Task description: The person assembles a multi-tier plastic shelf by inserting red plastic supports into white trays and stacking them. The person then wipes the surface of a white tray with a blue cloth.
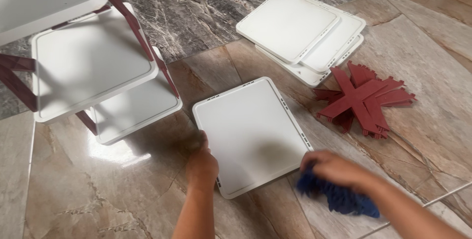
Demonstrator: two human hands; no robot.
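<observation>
Grip: left hand (201, 166) is clamped on the near-left edge of the tray (250, 133), fingers curled over the rim; right hand (334, 168) is closed around a blue cloth (339, 197), blurred, so it looks mid-swipe

Tray: white, flat on the floor (118, 190) in the middle of the scene, right in front of the person; its near-right corner sits just beside the cloth; whether the cloth actually touches it, can't tell through the blur

Stack: three more white trays (305, 35) piled a bit askew at far right, well apart from the hands

Braces: heap of dark red cross pieces (364, 99) on the floor just near of that stack, loose, not fitted to anything

Shelf: at far left a partly built shelf (93, 62); white trays already joined by red braces, three levels visible, top one cut off by the frame

Progress: my guess is roughly halfway; some trays are already up on the shelf, one is in hand getting wiped, and the stack plus the red pieces are untouched; can't say if the tray's surface is clean yet, it looks plain white either way
</observation>
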